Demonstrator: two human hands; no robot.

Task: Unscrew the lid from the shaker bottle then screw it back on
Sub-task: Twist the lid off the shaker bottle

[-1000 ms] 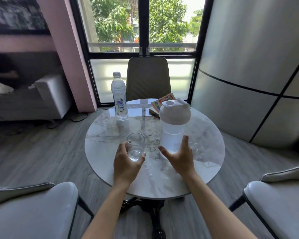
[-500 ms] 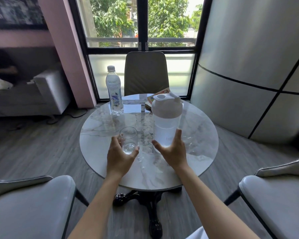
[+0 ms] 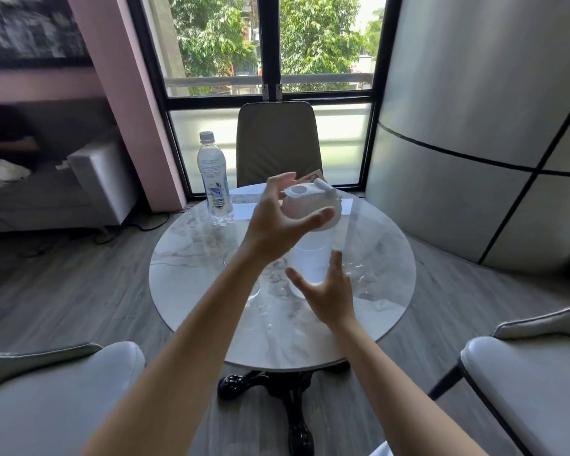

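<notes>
A clear shaker bottle (image 3: 311, 261) with a white screw lid (image 3: 313, 205) stands upright on the round marble table (image 3: 185, 258). My right hand (image 3: 326, 291) cups the bottle's lower body, with the thumb on its left and the fingers on its right. Raised to the lid, my left hand (image 3: 273, 215) arches around it. Its thumb lies across the lid's front. Its fingers are spread just above the lid's far-left rim and look blurred.
A small drinking glass (image 3: 254, 291) is mostly hidden behind my left forearm. A plastic water bottle (image 3: 214, 182) stands at the table's far left and a book (image 3: 313, 176) lies behind the shaker. Three chairs, one (image 3: 277, 143) at the far side and two near me, surround the table.
My left hand has let go of the glass and risen to the shaker's lid. My right hand has stayed on the bottle's lower body. The camera has tilted slightly.
</notes>
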